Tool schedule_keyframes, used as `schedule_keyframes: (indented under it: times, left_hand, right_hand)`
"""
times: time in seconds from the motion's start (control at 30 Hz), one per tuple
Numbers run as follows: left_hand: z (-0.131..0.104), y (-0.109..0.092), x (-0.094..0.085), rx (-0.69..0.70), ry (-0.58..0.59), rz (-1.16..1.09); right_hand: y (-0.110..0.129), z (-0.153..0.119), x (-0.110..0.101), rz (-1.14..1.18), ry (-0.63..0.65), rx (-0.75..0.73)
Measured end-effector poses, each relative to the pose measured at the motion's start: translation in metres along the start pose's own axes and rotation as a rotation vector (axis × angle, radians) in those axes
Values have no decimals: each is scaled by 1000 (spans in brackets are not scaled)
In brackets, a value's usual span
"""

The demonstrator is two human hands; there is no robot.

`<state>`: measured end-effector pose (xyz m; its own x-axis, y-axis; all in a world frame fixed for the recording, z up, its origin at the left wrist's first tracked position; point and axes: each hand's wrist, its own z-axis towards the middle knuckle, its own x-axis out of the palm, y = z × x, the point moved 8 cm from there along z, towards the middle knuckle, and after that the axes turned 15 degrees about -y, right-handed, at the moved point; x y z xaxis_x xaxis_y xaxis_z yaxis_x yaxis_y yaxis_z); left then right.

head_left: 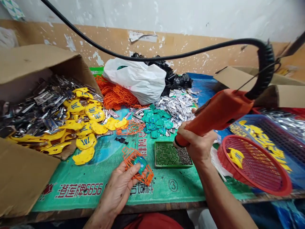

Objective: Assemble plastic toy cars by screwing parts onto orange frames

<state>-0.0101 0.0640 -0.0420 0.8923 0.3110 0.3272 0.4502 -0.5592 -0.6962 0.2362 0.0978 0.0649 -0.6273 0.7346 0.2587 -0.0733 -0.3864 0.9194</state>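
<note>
My left hand [127,178] is closed on an orange plastic frame [148,176], with a teal piece [140,164] lying on it under my thumb. My right hand [199,143] is wrapped round an orange power screwdriver [214,113], whose lower end points down at the green tray [156,163]. Small dark screws [184,156] are gathered in the tray's right part, and the tool's tip is hidden. Another orange frame [130,128] and a small black part [121,140] lie on the green sheet beyond my left hand.
Left, a cardboard box [26,178] spills yellow parts [87,141]. Behind are teal pieces [156,121], silver parts [179,106] and a white bag [140,79]. Right, a red basket [259,162] holds a yellow part. A black cable [166,58] hangs across the view.
</note>
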Motion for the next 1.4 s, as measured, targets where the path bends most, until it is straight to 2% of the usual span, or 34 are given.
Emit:
schedule_keyframes:
  times: [0.23, 0.53, 0.87, 1.17, 1.4]
  left_hand:
    - [-2, 8, 3, -53, 38, 35]
    - [-1, 9, -1, -48, 2, 58]
    - [1, 14, -2, -29, 29, 56]
    - [1, 17, 4, 3, 105, 61]
    - [-4, 18, 8, -36, 180, 29]
  right_hand:
    - [-1, -5, 4, -34, 18, -3]
    - [-2, -6, 7, -18, 17, -6]
    - [-3, -7, 5, -61, -5, -17]
    - [1, -9, 8, -85, -24, -9]
    - [-4, -5, 6, -41, -21, 0]
